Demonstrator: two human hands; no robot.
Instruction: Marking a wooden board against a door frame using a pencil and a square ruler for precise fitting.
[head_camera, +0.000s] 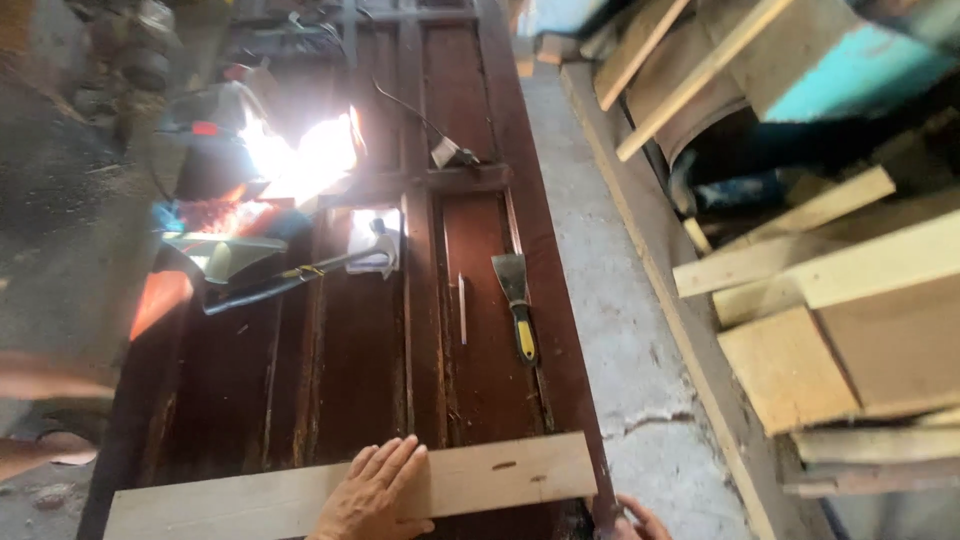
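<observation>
A pale wooden plank (500, 475) lies across the near end of a dark brown wooden door (470, 250) that lies flat. My left hand (375, 492) rests palm down on the plank near its middle, fingers stretched forward, holding nothing. My right hand (635, 520) shows only partly at the bottom edge, beside the door's right corner and just past the plank's right end. Whether it grips anything is hidden.
On the door lie a putty knife with a yellow handle (517, 300), a thin white stick (462, 308), a hammer-like tool (335, 262) and a power tool (205, 150) with a cord, under bright glare. A concrete floor (620, 330) and stacked lumber (850, 330) fill the right.
</observation>
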